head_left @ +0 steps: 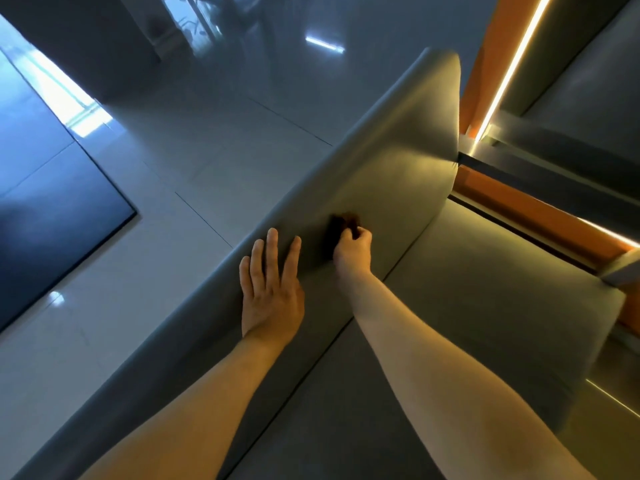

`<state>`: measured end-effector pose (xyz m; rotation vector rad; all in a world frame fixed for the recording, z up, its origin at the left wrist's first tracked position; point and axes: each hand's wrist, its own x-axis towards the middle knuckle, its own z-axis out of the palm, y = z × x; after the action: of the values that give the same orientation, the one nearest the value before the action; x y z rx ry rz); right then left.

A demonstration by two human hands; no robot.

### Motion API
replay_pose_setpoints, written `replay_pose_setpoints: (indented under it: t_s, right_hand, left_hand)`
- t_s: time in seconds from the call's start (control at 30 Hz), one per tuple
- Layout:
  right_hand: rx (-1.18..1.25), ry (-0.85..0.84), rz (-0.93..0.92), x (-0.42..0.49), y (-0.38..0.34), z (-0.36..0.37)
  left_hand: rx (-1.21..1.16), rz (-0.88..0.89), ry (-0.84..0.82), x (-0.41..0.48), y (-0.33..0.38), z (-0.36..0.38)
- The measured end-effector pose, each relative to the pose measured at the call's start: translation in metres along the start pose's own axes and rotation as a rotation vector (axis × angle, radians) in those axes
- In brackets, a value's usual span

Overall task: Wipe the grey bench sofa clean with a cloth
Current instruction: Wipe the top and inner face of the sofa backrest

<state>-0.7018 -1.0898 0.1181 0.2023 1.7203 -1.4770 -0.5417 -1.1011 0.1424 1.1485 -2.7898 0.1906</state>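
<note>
The grey bench sofa (398,161) runs diagonally through the view, its backrest on the left and its seat (485,289) on the right. My left hand (272,289) lies flat with straight fingers on the top edge of the backrest. My right hand (353,249) grips a small dark brown cloth (341,225) and holds it against the inner face of the backrest, just above the seam with the seat. Most of the cloth is hidden by my fingers.
A glossy pale tiled floor (194,140) lies behind the backrest, with a dark panel (52,209) at the left. Orange wall panels (540,216) and a lit strip (512,64) border the sofa's far end and right side.
</note>
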Motion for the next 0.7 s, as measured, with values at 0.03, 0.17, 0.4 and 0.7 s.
replay_pose_setpoints:
  t_s: [0.03, 0.17, 0.4, 0.7]
  right_hand:
    - [-0.013, -0.016, 0.002, -0.01, 0.009, 0.005]
    - [0.09, -0.229, 0.043, -0.067, 0.041, 0.009]
    - [-0.067, -0.223, -0.523, -0.093, 0.011, 0.028]
    - [-0.395, 0.033, -0.689, -0.035, 0.043, 0.013]
  left_hand:
    - [-0.022, -0.009, -0.009, -0.001, 0.0, -0.002]
    - [-0.123, -0.025, -0.021, -0.002, -0.002, -0.01]
    - [-0.204, 0.027, -0.007, 0.002, -0.025, -0.03]
    - [0.001, -0.006, 0.019, -0.002, -0.011, -0.013]
